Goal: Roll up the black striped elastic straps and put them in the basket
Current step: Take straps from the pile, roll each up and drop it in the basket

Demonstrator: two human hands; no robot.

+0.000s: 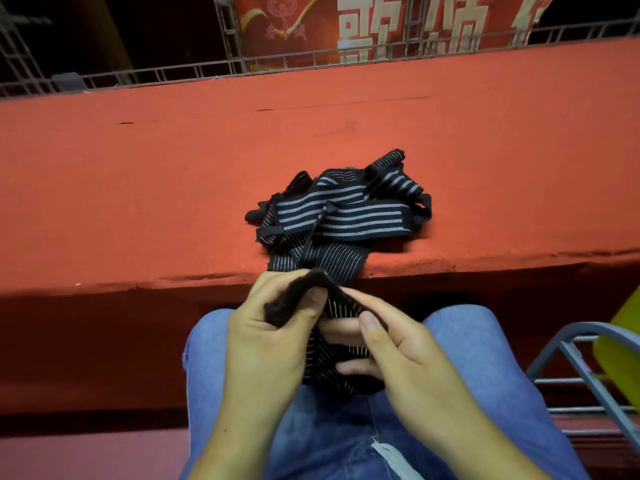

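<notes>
A tangled pile of black elastic straps with grey stripes (pixel 341 211) lies on the red carpeted ledge (pixel 138 188), close to its near edge. One strap (pixel 318 261) runs from the pile over the edge and down to my lap. My left hand (pixel 273 337) pinches its plain black end between thumb and fingers. My right hand (pixel 391 344) holds the striped part just beside it, thumb on top and fingers curled beneath. Both hands sit above my knees, below the ledge. No basket is in view.
A grey metal frame (pixel 585 368) with a yellow-green object (pixel 623 344) stands at the lower right. A metal railing (pixel 242 69) and a red banner (pixel 381 26) rise behind the ledge. My legs in blue jeans (pixel 478 351) fill the bottom.
</notes>
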